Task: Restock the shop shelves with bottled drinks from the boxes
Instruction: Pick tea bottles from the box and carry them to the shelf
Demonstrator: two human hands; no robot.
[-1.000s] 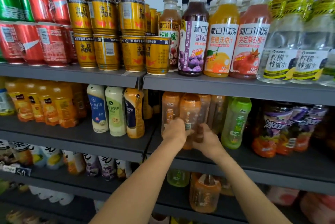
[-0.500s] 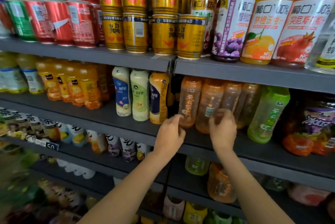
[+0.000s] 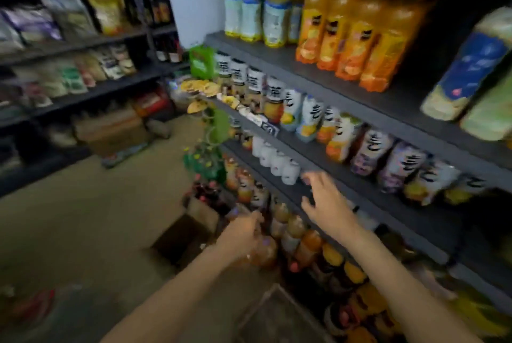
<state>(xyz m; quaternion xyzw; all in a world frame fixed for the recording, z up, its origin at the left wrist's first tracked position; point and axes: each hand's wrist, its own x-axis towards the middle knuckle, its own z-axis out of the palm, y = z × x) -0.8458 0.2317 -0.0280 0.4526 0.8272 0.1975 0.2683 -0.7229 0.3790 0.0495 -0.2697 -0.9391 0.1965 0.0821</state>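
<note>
Dark shop shelves are running along your right, crowded with juice bottles, while an open cardboard box is sitting on the tan floor below them. Your left hand is curling around an amber bottle low down, just beside the box and the bottom rows of drinks. Your right hand is hovering apart from it, fingers spread and gripping nothing, near the edge of a lower shelf; the picture is blurring.
</note>
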